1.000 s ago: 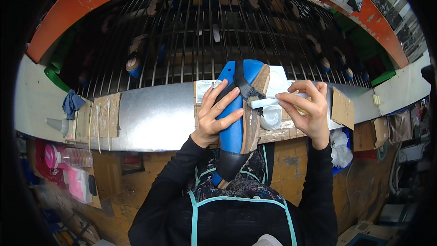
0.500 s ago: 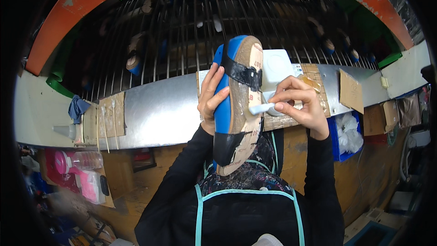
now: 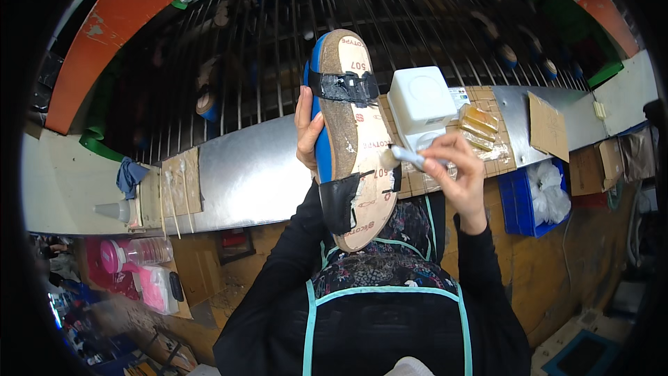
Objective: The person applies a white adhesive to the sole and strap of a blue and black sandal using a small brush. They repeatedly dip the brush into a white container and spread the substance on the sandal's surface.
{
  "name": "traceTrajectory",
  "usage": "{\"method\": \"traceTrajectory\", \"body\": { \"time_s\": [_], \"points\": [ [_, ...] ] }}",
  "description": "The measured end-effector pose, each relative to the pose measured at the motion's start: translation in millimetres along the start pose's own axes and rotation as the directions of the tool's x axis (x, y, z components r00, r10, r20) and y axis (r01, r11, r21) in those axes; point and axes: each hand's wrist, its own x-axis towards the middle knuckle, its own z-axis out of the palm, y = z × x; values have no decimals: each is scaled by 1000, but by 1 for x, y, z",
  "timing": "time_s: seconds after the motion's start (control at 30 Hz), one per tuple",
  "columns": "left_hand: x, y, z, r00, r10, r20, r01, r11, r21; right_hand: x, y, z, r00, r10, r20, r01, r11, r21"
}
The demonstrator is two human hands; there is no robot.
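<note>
My left hand (image 3: 308,129) holds a shoe on a blue last (image 3: 348,132) from its left side, the fingers partly hidden behind it. The underside faces up, toe end far or near I cannot tell. It shows a pale insole board with red print, a brown cork-like border and black straps folded over the edges. Between the fingers of my right hand (image 3: 456,170) is a small brush with a pale handle (image 3: 410,159). Its bristles are at the right edge of the underside, by the near black strap; whether they touch is unclear.
Just beyond my right hand stands a white square container (image 3: 423,97) on a cardboard mat (image 3: 497,153), beside amber blocks (image 3: 479,125). Dark metal rollers (image 3: 271,49) with other shoes run behind the metal bench (image 3: 243,167). A blue bin (image 3: 518,202) of white bags sits right.
The shoe has shifted left and slightly away, its underside turned more fully into view. The brush has gone from the middle of the underside to its right edge.
</note>
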Motion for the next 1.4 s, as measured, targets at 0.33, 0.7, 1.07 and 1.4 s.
{"method": "traceTrajectory", "body": {
  "time_s": [0.33, 0.7, 1.07, 1.4],
  "points": [
    [26, 10, -13, 907, 340, 250, -398, 887, 235, -16, -21, 14, 992, 97, -83, -96, 995, 15],
    [9, 17, -32, 894, 283, 346, -370, 903, 217, -9, -18, 25, 991, -8, -137, -39, 938, -343],
    [19, 21, -38, 854, 310, 418, -448, 847, 286, -7, -21, 40, 964, -120, -239, -24, 851, -524],
    [19, 27, -33, 849, 332, 412, -480, 811, 336, -10, -21, 51, 903, -288, -317, 7, 750, -661]
  ]
}}
